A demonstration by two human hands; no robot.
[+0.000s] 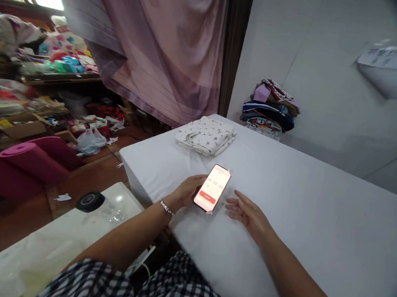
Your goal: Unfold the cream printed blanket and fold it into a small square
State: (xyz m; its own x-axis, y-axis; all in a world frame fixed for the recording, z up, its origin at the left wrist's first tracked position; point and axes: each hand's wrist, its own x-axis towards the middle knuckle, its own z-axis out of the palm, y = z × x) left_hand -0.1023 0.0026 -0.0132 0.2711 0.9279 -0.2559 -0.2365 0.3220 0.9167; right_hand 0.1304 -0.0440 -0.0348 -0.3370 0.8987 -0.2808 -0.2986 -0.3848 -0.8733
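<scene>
A smartphone (212,188) with a lit screen is held over the white table by my left hand (189,190), whose fingers go behind its left side. The screen shows a row of zeros like a timer and a red button. My right hand (246,213) hovers to the right of the phone, fingers apart, touching nothing. Beyond the phone, a folded white cloth (206,135) with small dark printed shapes lies near the table's far left corner.
The white-covered table (299,195) stretches right along a wall. Folded clothes (270,109) are stacked at its far edge. A white side surface (55,234) at my left bears a round black object (90,202). Pink rolls (32,161), boxes and bags crowd the floor. A pink curtain (177,53) hangs behind.
</scene>
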